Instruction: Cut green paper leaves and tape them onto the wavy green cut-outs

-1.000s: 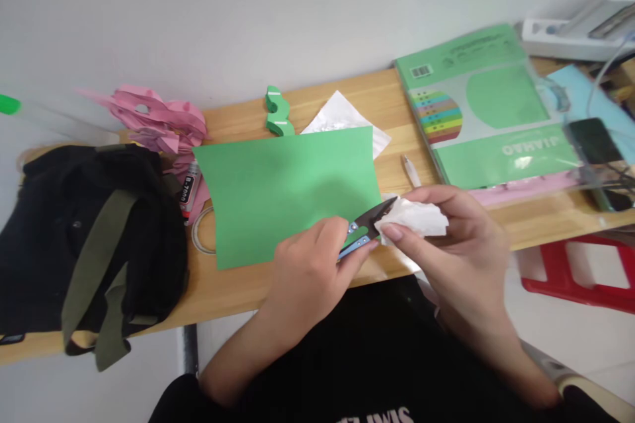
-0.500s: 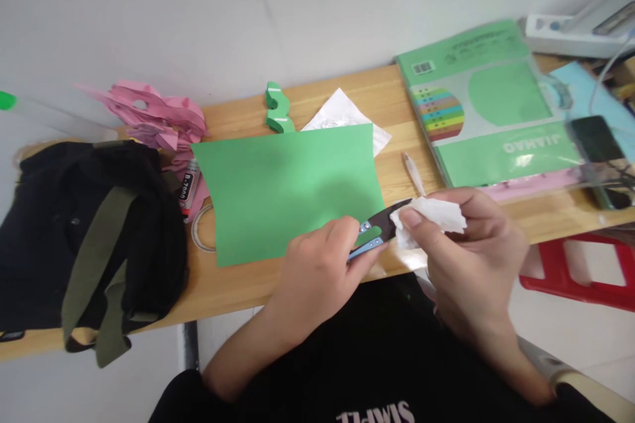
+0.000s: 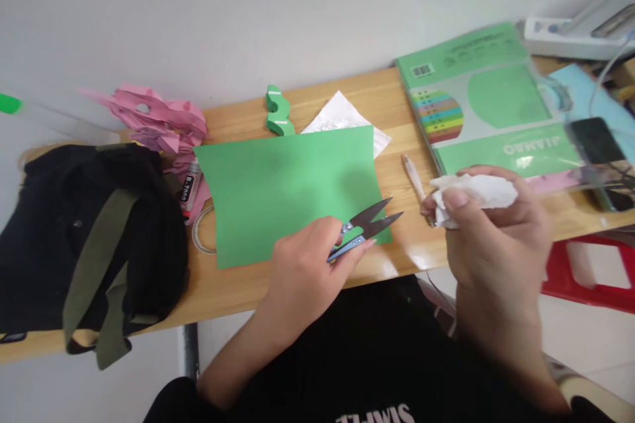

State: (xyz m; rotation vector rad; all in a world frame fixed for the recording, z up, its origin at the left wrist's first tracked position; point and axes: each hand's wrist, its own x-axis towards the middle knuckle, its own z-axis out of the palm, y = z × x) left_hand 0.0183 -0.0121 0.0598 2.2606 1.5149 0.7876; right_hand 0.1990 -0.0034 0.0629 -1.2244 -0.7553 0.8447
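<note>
My left hand (image 3: 307, 264) is closed round the blue handles of a pair of thread snips (image 3: 364, 225). Their two dark blades are spread apart and point right, over the near right corner of a green paper sheet (image 3: 278, 192). Between thumb and fingers, my right hand (image 3: 496, 238) pinches a crumpled white tissue (image 3: 476, 192), held to the right of the blade tips and apart from them. A white pen (image 3: 413, 175) lies on the table just left of the tissue.
A black bag (image 3: 99, 231) fills the table's left side, beside pink folded paper (image 3: 153, 119), a glue tube (image 3: 189, 192) and a tape roll (image 3: 202, 231). Wavy green pieces (image 3: 278, 111) and a white napkin (image 3: 337, 112) lie behind the sheet. A green paper pack (image 3: 491, 106) and a phone (image 3: 598, 139) are rightward.
My right hand has drawn the tissue off the snips' blades and moved right. The blades now show bare and parted. My left hand has shifted slightly left with the snips.
</note>
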